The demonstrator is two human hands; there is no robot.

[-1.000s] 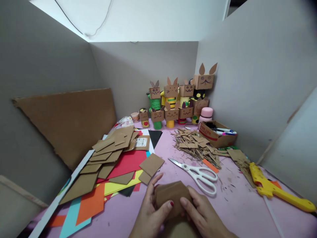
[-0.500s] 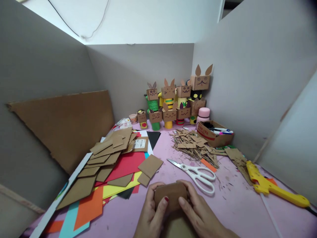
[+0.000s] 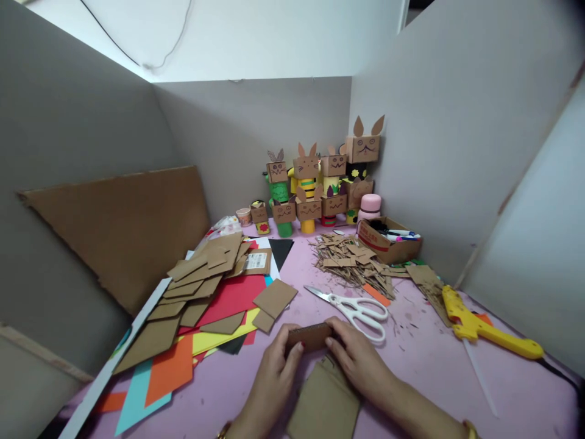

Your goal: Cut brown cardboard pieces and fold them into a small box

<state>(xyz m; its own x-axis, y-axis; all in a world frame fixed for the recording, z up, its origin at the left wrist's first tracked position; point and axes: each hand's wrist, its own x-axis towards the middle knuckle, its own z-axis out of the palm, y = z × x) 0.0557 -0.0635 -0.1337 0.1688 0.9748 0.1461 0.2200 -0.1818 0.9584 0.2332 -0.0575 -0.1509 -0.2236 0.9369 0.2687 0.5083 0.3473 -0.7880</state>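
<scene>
Between both hands I hold a small brown piece of cardboard (image 3: 309,338), its corrugated edge turned upward. My left hand (image 3: 278,366) grips its left end, thumb on the near face. My right hand (image 3: 354,353) pinches the right end in the same way. Just below them, a larger flat cardboard piece (image 3: 325,399) lies on the table. White-handled scissors (image 3: 361,314) rest beyond my right hand, blades pointing to the far left. Two small cardboard pieces (image 3: 275,299) lie beyond my left hand.
Stacked cardboard (image 3: 201,274) and coloured paper (image 3: 171,369) cover the left. Cardboard scraps (image 3: 351,262) lie at centre right, near a box of pens (image 3: 388,247). A yellow glue gun (image 3: 489,329) lies at right. Cardboard animal figures (image 3: 308,189) stand at the back.
The held cardboard has tilted, so its edge shows more and its face less. Both hands have shifted slightly away from me, exposing more of the flat piece below. The view has shifted a little.
</scene>
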